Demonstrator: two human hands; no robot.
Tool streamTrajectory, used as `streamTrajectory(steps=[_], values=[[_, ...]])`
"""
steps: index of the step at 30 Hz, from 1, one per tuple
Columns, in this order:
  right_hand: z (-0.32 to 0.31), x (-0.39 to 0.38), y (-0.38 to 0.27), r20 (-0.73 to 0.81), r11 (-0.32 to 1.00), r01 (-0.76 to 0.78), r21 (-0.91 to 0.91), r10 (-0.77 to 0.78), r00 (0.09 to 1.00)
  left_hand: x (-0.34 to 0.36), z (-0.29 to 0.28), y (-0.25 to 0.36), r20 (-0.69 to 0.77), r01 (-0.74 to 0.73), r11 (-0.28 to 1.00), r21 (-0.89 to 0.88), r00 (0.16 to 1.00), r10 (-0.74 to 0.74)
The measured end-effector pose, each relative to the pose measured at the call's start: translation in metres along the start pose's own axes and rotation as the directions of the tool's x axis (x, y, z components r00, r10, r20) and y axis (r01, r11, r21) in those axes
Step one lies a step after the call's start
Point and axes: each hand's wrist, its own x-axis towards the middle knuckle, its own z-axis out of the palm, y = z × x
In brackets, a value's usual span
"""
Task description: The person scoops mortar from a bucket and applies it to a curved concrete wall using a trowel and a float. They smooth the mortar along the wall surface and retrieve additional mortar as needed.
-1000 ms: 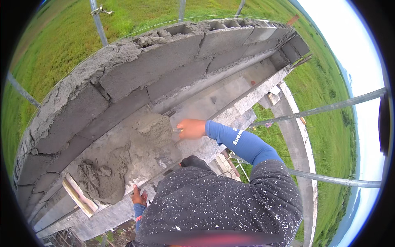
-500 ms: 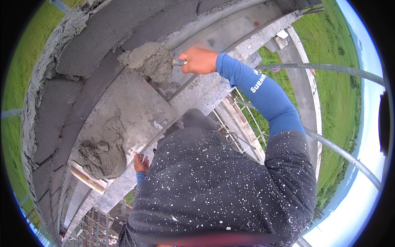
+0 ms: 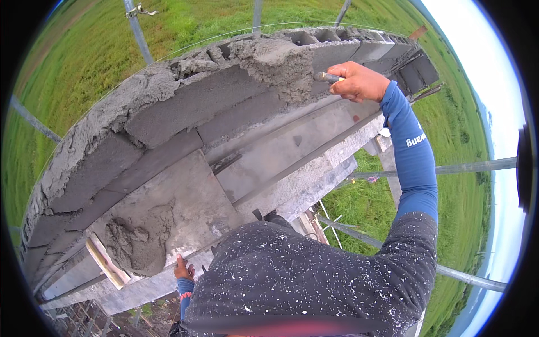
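My right hand (image 3: 357, 83) grips the trowel handle (image 3: 328, 77) at the upper right of the block wall (image 3: 174, 106). A heavy lump of wet grey mortar (image 3: 281, 67) on the trowel hides its blade and lies against the wall's top, where hollow block cells show. At the lower left, my left hand (image 3: 183, 268) holds the near edge of a flat grey board (image 3: 185, 196) with its fingers. On that board, beside a wooden batten (image 3: 106, 263), sits a pile of mortar (image 3: 135, 241).
A long concrete trough (image 3: 297, 140) runs below the wall toward the right. Metal poles (image 3: 471, 165) cross at right and rise beyond the wall (image 3: 136, 31), near a thin string line. A lower concrete ledge (image 3: 314, 202) and scaffolding are beneath, with grass far below.
My right hand has raised the mortar-laden trowel from over the board and trough up to the wall's top, farther right. The view dipped and swung back. My left hand stays at the board's edge.
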Motion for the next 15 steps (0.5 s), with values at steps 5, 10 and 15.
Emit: streamTrajectory(steps=[5, 10, 15], values=[[-0.106, 0.035, 0.017, -0.351, 0.732, 0.149, -0.664, -0.482, 0.803, -0.009, 0.013, 0.004, -0.113, 0.088, 0.994, -0.067, 0.989, -0.095], [-0.115, 0.087, 0.082, -0.478, 0.472, -0.223, -0.853, -0.536, 0.696, -0.002, 0.015, 0.002, -0.151, 0.125, 0.989, -0.077, 0.979, -0.136], [-0.107, 0.093, 0.122, -0.458, 0.359, -0.285, -0.889, -0.675, 0.578, -0.003, 0.025, 0.003, -0.179, 0.153, 0.979, -0.138, 0.968, -0.176]])
